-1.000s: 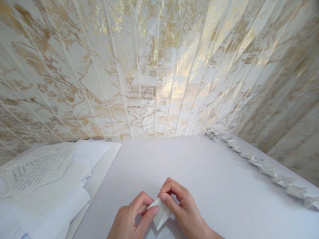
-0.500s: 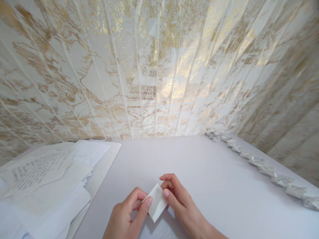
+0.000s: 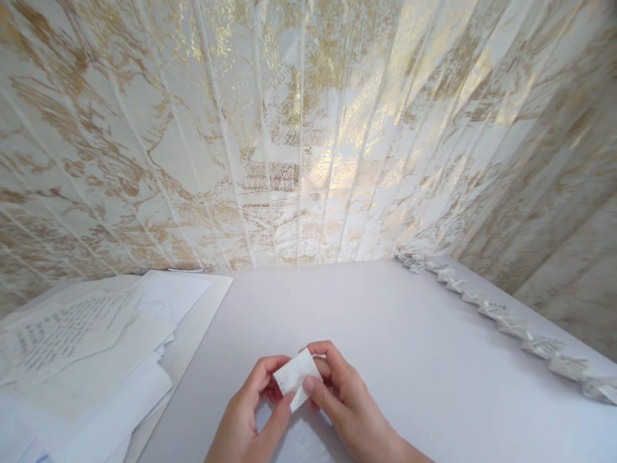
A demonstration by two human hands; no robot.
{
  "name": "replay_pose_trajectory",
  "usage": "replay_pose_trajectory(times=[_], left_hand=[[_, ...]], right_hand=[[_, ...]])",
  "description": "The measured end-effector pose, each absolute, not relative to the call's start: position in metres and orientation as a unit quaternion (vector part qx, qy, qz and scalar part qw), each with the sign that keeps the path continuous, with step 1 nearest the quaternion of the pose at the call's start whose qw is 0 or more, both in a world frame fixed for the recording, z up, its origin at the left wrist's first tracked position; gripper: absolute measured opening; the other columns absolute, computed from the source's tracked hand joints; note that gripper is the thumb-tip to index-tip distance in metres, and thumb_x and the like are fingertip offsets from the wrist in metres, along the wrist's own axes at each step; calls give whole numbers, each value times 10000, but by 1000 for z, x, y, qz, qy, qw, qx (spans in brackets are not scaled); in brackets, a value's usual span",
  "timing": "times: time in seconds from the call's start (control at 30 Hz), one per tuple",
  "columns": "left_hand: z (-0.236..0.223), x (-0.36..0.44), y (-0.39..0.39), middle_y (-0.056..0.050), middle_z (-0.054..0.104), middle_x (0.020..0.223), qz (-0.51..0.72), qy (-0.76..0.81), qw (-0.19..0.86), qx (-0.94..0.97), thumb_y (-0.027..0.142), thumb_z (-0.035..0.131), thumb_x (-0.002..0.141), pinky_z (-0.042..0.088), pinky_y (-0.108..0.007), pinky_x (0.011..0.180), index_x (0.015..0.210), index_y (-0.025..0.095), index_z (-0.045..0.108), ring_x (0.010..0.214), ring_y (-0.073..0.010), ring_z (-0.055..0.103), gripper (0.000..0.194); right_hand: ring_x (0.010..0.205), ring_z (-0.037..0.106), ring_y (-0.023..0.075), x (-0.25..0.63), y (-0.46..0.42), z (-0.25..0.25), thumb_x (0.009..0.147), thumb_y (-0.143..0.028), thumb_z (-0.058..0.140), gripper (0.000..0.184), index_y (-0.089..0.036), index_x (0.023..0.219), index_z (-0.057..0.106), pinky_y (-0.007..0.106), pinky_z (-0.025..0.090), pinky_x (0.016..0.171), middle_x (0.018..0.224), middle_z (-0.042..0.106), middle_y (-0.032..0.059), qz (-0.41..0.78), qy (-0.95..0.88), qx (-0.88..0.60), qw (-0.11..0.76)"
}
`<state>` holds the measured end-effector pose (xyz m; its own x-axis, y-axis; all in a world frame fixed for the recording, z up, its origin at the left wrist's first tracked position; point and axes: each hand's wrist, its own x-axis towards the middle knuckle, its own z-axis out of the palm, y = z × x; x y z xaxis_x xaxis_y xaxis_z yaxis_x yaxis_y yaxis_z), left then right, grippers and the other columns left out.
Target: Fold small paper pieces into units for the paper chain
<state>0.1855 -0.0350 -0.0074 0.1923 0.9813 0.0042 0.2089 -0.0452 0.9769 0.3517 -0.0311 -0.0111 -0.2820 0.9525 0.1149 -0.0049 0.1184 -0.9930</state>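
A small folded piece of white paper (image 3: 297,374) is held just above the white table, near its front edge. My left hand (image 3: 258,405) grips its lower left side, the thumb at the bottom corner and the fingers behind. On the other side my right hand (image 3: 344,395) pinches it, with the thumb pressed on the front face and the fingers curled behind the top and right edges. Faint marks show at the paper's left edge. Its back is hidden by my fingers.
To the left lies a pile of loose paper sheets (image 3: 110,386), one with handwriting (image 3: 72,328). Along the right edge of the table (image 3: 409,334) runs a row of several folded paper pieces (image 3: 511,325). Gold-and-white patterned curtain-like fabric (image 3: 299,148) hangs behind.
The folded paper has turned and tilted between my hands, now showing a different face. My right thumb has moved left onto its front, and my left thumb has slid down to the lower corner.
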Motion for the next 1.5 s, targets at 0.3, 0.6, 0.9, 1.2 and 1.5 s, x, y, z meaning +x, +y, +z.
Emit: replay_pose_trajectory(times=[0.3, 0.6, 0.9, 1.2, 1.5], left_hand=[[-11, 181, -32, 49, 623, 788, 424, 500, 344, 673, 315, 583, 850, 451, -224, 718, 846, 258, 578, 754, -153, 608, 58], [-10, 164, -23, 50, 555, 804, 429, 399, 143, 797, 65, 548, 770, 463, -192, 698, 792, 256, 505, 758, -128, 575, 197], [-16, 166, -25, 45, 568, 904, 444, 388, 191, 785, 30, 521, 762, 481, -146, 743, 917, 274, 510, 834, -103, 623, 290], [-14, 179, -37, 23, 616, 904, 486, 381, 324, 717, 272, 579, 862, 495, -191, 771, 953, 274, 591, 855, -143, 622, 92], [-12, 180, -32, 46, 627, 657, 376, 494, 428, 656, 481, 587, 864, 455, -188, 641, 734, 214, 607, 650, -139, 619, 297]], right_hand=[[764, 572, 148, 350, -33, -8, 832, -275, 649, 173, -196, 970, 580, 260, 456, 730, 853, 627, 3, 477, -637, -416, 440], [904, 625, 168, 353, -34, -9, 874, -100, 565, 133, -217, 848, 621, 277, 477, 801, 983, 635, 53, 349, -716, -356, 489], [847, 578, 184, 356, -33, -4, 852, -66, 543, 276, -240, 1008, 689, 283, 472, 749, 910, 599, 48, 257, -778, -352, 453], [776, 596, 170, 357, -35, -3, 897, -127, 551, 129, -219, 905, 641, 292, 459, 734, 831, 647, 33, 266, -763, -363, 464], [754, 555, 147, 354, -35, -5, 861, -286, 611, 147, -204, 962, 542, 256, 439, 706, 845, 627, 3, 430, -651, -420, 463]])
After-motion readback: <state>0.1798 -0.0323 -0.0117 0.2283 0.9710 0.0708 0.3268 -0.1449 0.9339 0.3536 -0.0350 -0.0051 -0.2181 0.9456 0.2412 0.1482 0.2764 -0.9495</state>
